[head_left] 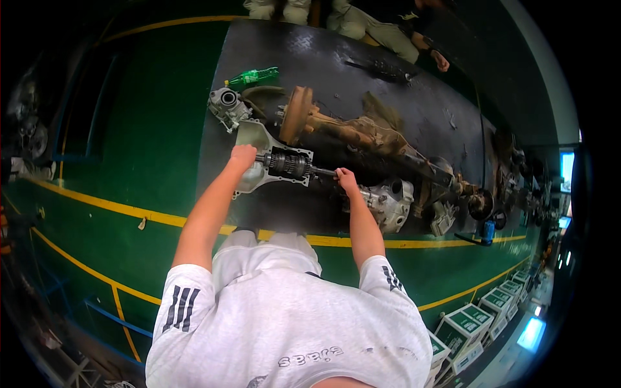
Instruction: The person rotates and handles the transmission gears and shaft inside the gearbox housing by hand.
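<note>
I stand over a dark metal floor plate (336, 71) and hold a greasy gear shaft (289, 164) level between both hands. My left hand (243, 156) is closed on its left end. My right hand (345, 179) grips the thin right end. Under the shaft lies a silver gearbox housing plate (253, 139). A second silver housing (388, 202) sits just right of my right hand.
A rusty axle assembly (362, 132) lies across the plate behind the shaft. A small aluminium housing (228, 105) and a green plastic bottle (253, 77) sit at the plate's left. Another person (388, 29) crouches at the far edge. Green-and-white boxes (482, 320) stand at lower right.
</note>
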{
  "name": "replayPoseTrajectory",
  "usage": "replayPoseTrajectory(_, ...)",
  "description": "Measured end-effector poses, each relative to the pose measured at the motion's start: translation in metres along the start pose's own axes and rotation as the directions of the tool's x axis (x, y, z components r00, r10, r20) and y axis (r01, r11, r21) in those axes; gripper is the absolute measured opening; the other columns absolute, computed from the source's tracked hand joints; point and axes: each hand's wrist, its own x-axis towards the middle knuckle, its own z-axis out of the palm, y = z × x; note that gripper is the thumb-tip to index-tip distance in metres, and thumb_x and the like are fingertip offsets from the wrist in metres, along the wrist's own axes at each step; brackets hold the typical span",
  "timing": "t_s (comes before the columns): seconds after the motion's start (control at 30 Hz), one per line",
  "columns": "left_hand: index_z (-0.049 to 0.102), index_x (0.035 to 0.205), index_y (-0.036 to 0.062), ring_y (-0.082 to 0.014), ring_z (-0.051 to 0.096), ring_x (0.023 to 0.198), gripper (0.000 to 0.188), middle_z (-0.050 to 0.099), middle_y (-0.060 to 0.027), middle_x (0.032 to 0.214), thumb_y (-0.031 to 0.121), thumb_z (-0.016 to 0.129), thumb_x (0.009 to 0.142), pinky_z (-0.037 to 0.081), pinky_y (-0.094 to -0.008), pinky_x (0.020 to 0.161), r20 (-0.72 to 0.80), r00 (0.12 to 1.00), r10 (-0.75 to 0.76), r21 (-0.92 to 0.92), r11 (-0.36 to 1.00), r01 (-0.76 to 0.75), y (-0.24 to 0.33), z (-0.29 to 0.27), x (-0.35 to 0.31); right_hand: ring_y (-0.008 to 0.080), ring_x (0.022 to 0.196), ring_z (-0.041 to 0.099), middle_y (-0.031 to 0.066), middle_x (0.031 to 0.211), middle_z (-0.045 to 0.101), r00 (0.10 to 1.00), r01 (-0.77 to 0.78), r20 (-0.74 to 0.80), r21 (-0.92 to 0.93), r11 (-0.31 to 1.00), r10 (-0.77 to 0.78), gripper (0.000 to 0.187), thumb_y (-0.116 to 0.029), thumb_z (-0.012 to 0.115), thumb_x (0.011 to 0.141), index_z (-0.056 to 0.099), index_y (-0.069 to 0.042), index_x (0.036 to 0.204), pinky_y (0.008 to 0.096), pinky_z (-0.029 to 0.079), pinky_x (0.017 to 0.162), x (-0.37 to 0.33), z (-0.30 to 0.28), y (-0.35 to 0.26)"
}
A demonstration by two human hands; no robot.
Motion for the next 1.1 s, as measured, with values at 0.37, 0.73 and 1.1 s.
replayPoseTrajectory(0.37, 0.067, 0.08, 0.0093, -0.0289, 0.068, 0.081, 0.01, 0.068, -0.0121, 0.083, 0.009, 0.058, 0.079, 0.054, -0.0398, 0.069, -0.13, 0.991, 0.013, 0.057, 0.998, -0.006, -0.007, 0.008, -0.017, 0.0126, 0.076, 0.055, 0.0034, 0.084, 0.063, 0.997, 0.079, -0.009, 0.045, 0.996, -0.079, 0.016, -0.011, 0.063, 0.089, 0.066, -0.003, 0.103, 0.0269, 0.044, 0.071, -0.02, 0.009, -0.015)
replayPoseTrajectory(0.73, 0.062, 0.083, 0.0084, -0.0272, 0.068, 0.069, 0.008, 0.067, -0.0111, 0.073, 0.008, 0.055, 0.08, 0.053, -0.038, 0.063, -0.311, 0.95, -0.029, 0.067, 0.996, 0.052, -0.006, 0.022, -0.019, 0.0147, 0.071, 0.057, 0.0046, 0.08, 0.067, 0.995, -0.084, 0.055, 0.036, 0.996, 0.082, 0.021, -0.023, 0.063, 0.089, 0.069, -0.003, 0.094, 0.0305, 0.045, 0.066, -0.003, 0.007, -0.018)
replayPoseTrajectory(1.1, 0.065, 0.083, 0.0078, -0.0281, 0.068, 0.078, 0.011, 0.068, -0.0132, 0.08, 0.008, 0.054, 0.081, 0.053, -0.0385, 0.067, -0.224, 0.974, -0.046, 0.065, 0.996, 0.062, -0.004, 0.021, -0.018, 0.0172, 0.077, 0.061, 0.005, 0.092, 0.065, 0.977, -0.206, 0.066, 0.062, 0.977, 0.201, 0.03, -0.032, 0.052, 0.096, 0.063, -0.004, 0.1, 0.0324, 0.046, 0.069, -0.004, 0.009, -0.029)
